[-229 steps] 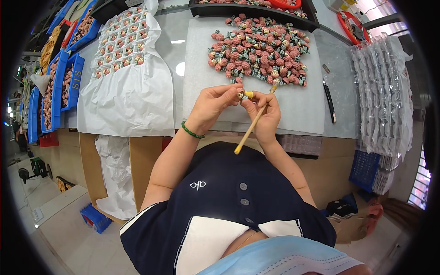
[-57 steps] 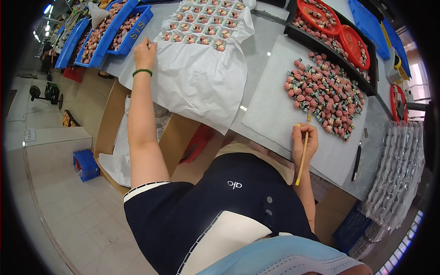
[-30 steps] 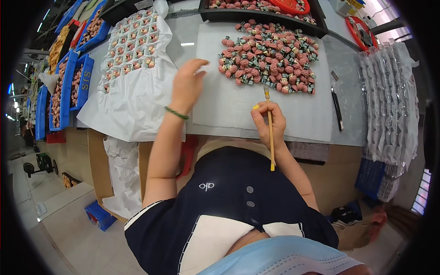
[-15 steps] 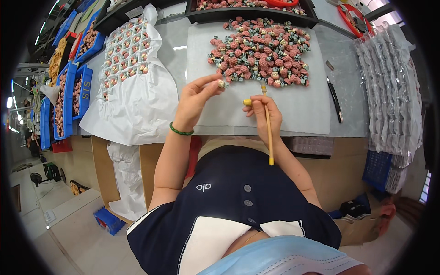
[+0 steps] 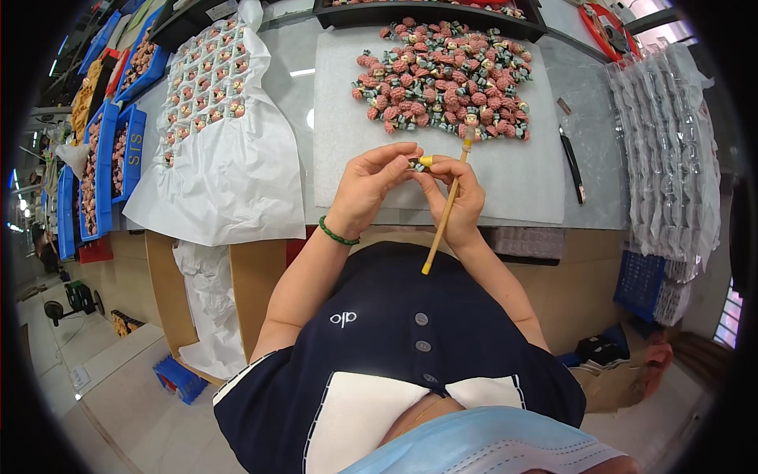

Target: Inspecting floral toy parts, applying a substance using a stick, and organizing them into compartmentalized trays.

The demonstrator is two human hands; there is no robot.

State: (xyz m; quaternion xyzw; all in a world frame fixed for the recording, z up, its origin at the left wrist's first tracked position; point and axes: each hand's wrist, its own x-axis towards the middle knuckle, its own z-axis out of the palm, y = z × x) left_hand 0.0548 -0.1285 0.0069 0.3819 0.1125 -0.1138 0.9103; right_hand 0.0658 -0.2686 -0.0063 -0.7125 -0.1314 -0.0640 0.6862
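Observation:
Pinched in the fingers of my left hand [image 5: 365, 189] is a small painted figurine [image 5: 418, 165], its dark and pale-green side partly showing. My right hand [image 5: 459, 204] meets it from the other side, fingertips at the figurine. A yellow cover [image 5: 426, 160] sits on one right fingertip. The same hand grips a thin wooden stick [image 5: 442, 229] with yellow bands, like a brush handle, slanting down toward my body. Beyond the hands a pile of pink-topped figurines [image 5: 450, 79] lies on a white foam sheet [image 5: 521, 186].
To the left, a white divided tray [image 5: 207, 91] of figurines rests on white paper [image 5: 225, 186]. Blue bins [image 5: 130, 150] stand farther left. A black pen-like tool [image 5: 572, 166] lies right of the sheet, near stacked clear plastic trays [image 5: 663, 150]. A black tray [image 5: 430, 17] borders the back.
My left hand has moved right and nearer, bringing the figurine to my right hand. The stick now slants more, its lower end swung left. The view has shifted slightly.

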